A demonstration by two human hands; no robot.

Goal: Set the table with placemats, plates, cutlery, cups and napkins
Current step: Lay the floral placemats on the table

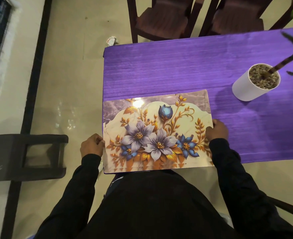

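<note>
While the placemat (157,133) lies on the table (176,69), left hand (92,145) and right hand (217,129) pinch its sides

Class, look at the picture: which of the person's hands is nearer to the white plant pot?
Right. The right hand grips the placemat's right edge, below-left of the white plant pot; the left hand holds the far left edge.

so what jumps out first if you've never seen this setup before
The glossy floral placemat stands out first, lying at the near left corner of the purple tablecloth, with further mat edges showing under its near side. The left hand pinches its left edge and the right hand holds its right edge. Farther right stands a white plant pot filled with pebbles.
</note>
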